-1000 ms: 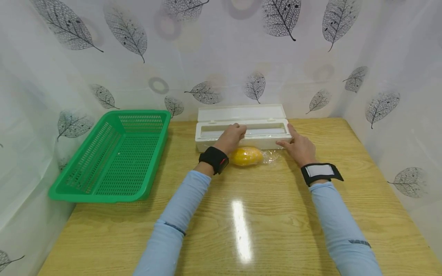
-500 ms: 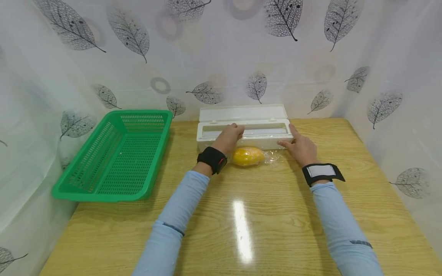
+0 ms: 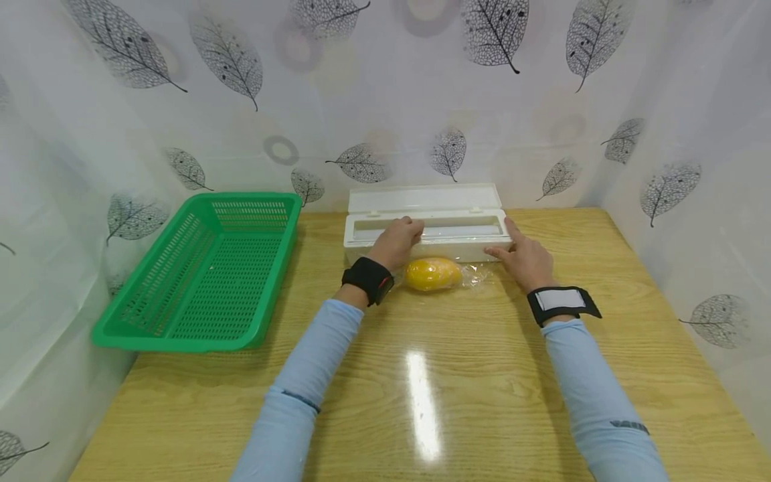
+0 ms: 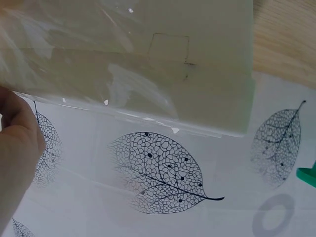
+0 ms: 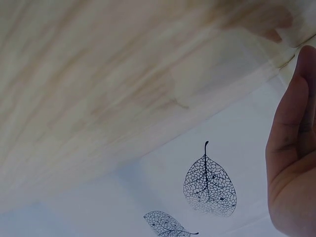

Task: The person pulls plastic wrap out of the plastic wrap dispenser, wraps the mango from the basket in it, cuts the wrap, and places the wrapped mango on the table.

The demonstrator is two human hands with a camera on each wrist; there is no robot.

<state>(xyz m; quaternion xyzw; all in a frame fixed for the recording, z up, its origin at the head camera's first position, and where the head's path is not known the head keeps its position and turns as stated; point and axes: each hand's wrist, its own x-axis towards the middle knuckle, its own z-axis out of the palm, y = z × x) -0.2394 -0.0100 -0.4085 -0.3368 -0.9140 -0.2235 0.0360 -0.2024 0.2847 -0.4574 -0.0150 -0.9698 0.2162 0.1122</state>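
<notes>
A long white cling film dispenser (image 3: 460, 252) lies near the back of the table, its lid (image 3: 424, 197) raised and a pale roll (image 3: 466, 231) inside. My left hand (image 3: 394, 244) has curled fingers at the dispenser's front rim; what is under the fingertips is hidden. In the left wrist view, clear film (image 4: 140, 89) hangs over the dispenser's side. With thumb on the front and fingers along the end, my right hand (image 3: 529, 262) holds the dispenser's right end. Just in front lies a yellow oval, fruit-like thing (image 3: 432, 274), wrapped in clear film that bunches at its right.
To the left stands a green plastic basket (image 3: 259, 328) with slotted walls. A white curtain (image 3: 397, 87) with leaf prints borders the back and sides of the wooden table (image 3: 470, 375).
My left hand has slid a little to the left along the dispenser's front rim. The right hand keeps its hold, and the yellow thing stays put.
</notes>
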